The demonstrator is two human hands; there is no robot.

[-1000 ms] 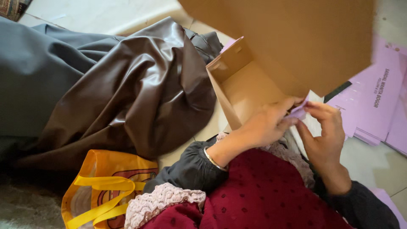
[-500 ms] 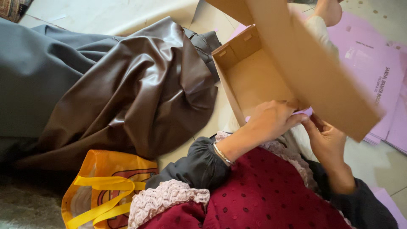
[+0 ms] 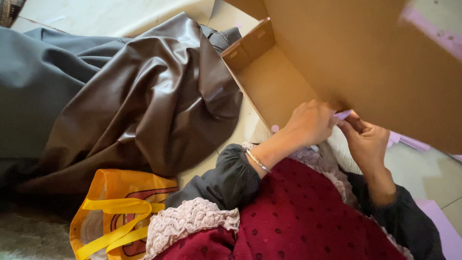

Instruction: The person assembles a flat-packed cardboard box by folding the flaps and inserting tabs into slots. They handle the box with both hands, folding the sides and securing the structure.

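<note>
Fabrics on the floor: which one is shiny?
The dark brown leather-like fabric is shiny, catching light on its folds. The grey cloth beside it, at far left, is matte.

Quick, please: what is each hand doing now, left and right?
Left hand: closed on the purple piece.
Right hand: pinching the same piece, under the box.

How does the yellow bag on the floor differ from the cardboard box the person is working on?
The yellow bag is soft and crumpled, with bright yellow strap handles; the cardboard box is stiff, plain brown, with flat walls and flaps. The bag lies untouched on the floor by the person's left side; the box is tipped open-side up with the left hand and right hand at its edge, pinching a small lilac piece. Both are open containers.
</note>
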